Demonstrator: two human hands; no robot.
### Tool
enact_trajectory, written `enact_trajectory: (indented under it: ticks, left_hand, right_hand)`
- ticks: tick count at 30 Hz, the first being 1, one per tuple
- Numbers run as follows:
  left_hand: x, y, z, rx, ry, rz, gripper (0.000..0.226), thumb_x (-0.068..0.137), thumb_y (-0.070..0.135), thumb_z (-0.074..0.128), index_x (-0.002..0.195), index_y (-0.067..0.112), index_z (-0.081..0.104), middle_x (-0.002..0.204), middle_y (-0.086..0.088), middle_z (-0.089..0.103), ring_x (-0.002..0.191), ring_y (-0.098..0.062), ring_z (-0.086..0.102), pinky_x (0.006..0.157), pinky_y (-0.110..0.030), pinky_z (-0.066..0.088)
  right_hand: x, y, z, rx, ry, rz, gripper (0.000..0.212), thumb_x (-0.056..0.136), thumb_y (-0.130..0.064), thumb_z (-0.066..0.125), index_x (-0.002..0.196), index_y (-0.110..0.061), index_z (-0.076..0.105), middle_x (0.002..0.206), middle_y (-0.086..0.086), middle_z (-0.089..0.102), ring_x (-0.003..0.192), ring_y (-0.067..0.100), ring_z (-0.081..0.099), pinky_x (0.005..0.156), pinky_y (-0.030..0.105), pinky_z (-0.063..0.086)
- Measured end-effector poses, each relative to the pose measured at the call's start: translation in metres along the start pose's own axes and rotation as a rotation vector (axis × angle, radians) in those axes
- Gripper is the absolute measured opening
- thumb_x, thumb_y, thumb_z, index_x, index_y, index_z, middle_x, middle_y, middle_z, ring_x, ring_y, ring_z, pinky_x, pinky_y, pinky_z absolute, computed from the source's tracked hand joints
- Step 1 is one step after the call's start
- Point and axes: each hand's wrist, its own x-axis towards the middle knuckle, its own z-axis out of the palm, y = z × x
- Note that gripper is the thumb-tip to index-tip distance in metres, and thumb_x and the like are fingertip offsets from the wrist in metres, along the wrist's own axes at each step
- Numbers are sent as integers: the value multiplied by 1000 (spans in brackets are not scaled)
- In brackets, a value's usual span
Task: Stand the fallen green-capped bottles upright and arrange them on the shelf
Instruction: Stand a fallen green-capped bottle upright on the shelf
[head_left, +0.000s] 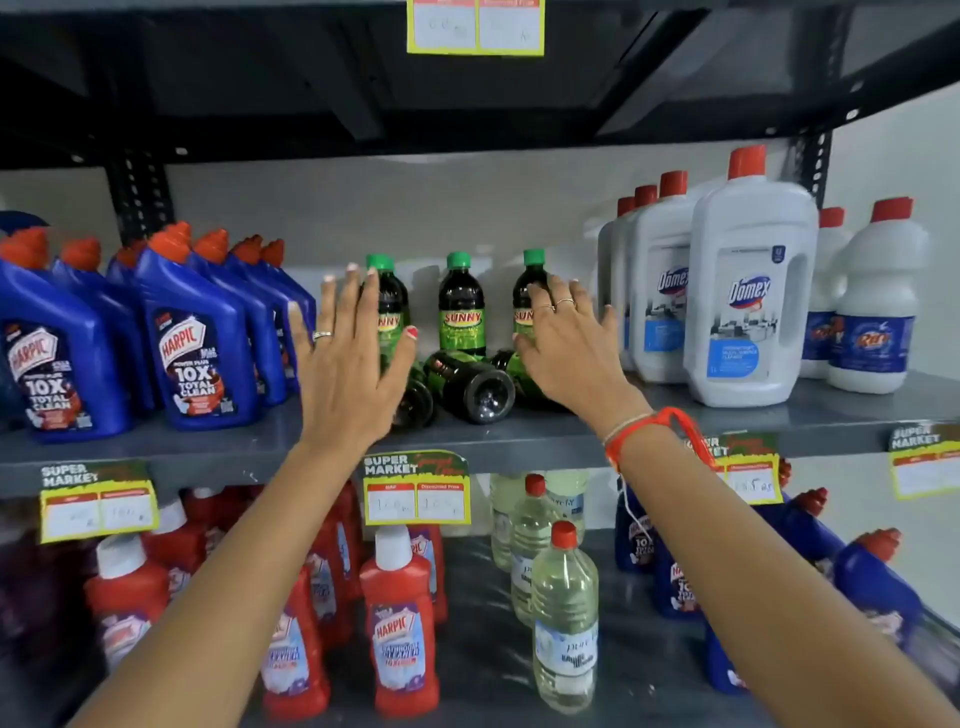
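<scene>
Both hands are spread wide, holding nothing: left hand (349, 374) and right hand (569, 349) flank the standing bottle (461, 306); fallen bottles (470, 384) lie between them.

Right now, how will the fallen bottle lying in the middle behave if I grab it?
The fallen bottle looks round and smooth, so it likely rolls when nudged. It appears full, probably hefty. Neighbouring fallen bottles crowd it and may shift.

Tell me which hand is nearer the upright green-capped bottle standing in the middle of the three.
Roughly even, perhaps the right. The right hand reaches in just right of the middle bottle, over the neighbouring bottle; the left hand is spread open to its left, covering the leftmost bottle.
</scene>
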Motion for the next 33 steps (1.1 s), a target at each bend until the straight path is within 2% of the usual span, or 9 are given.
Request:
enact_trajectory:
  ticks: [3, 10, 16, 19, 22, 24, 26, 30, 33]
  left_hand:
    - [-9, -18, 5, 42, -21, -82, 67, 90, 54, 19, 145, 15, 16, 155, -6, 18, 143, -21, 8, 114, -49, -3]
    - [-41, -61, 20, 56, -225, -236, 58, 94, 41, 29, 144, 12, 21, 153, -9, 25, 143, -24, 12, 115, -53, 3]
    - [-40, -64, 16, 178, -535, -201, 55, 93, 47, 27, 142, 22, 29, 152, -5, 28, 141, -27, 16, 111, -50, 20]
    - [-38, -65, 12, 230, -648, -160, 61, 84, 53, 15, 135, 27, 38, 144, -7, 42, 129, -31, 38, 91, -43, 38]
    - [-36, -64, 10, 226, -631, -157, 73, 75, 61, 6, 123, 28, 51, 132, -6, 54, 116, -28, 50, 75, -36, 34]
    - [-38, -64, 10, 306, -608, -79, 67, 78, 59, 9, 120, 28, 52, 127, -5, 58, 111, -28, 53, 71, -35, 34]
    - [-41, -64, 10, 366, -579, 1, 44, 90, 45, 23, 122, 29, 49, 125, -5, 58, 108, -29, 55, 71, -34, 38]
    - [-42, -64, 10, 328, -557, -52, 54, 86, 49, 16, 120, 28, 52, 123, -4, 60, 107, -27, 55, 67, -32, 32]
    - [-44, -63, 12, 393, -578, 14, 39, 91, 35, 32, 127, 25, 47, 127, -5, 56, 109, -28, 53, 68, -34, 32]
  right_hand:
    - [4, 5, 12, -12, -146, 43, 60, 92, -27, 46, 144, -6, 26, 154, 13, 27, 144, 32, 19, 109, 61, 25]
    - [16, 14, 18, -51, -404, 91, 45, 85, -34, 57, 121, -9, 46, 125, 17, 57, 117, 35, 52, 98, 46, 36]
    - [29, 16, 23, -171, -471, 110, 62, 73, -40, 74, 123, -14, 50, 122, 12, 60, 115, 34, 55, 94, 42, 40]
    - [33, 19, 31, -157, -388, 143, 55, 69, -41, 75, 113, -14, 55, 111, 9, 64, 108, 31, 59, 83, 36, 42]
    - [31, 22, 38, -63, -214, 172, 36, 69, -33, 72, 96, -11, 60, 100, 10, 68, 97, 32, 64, 72, 32, 39]
    - [28, 23, 40, 1, -126, 207, 30, 72, -31, 67, 91, -9, 60, 96, 11, 68, 94, 34, 65, 71, 32, 40]
    - [27, 23, 38, 114, -55, 285, 39, 71, -37, 68, 97, -9, 63, 98, 13, 69, 94, 36, 65, 72, 33, 42]
    - [26, 26, 27, 432, 30, 471, 61, 61, -45, 76, 113, -17, 62, 107, 11, 69, 102, 33, 64, 81, 34, 47]
    - [25, 27, 20, 718, 73, 549, 69, 56, -44, 80, 117, -17, 61, 108, 8, 69, 100, 28, 65, 89, 37, 52]
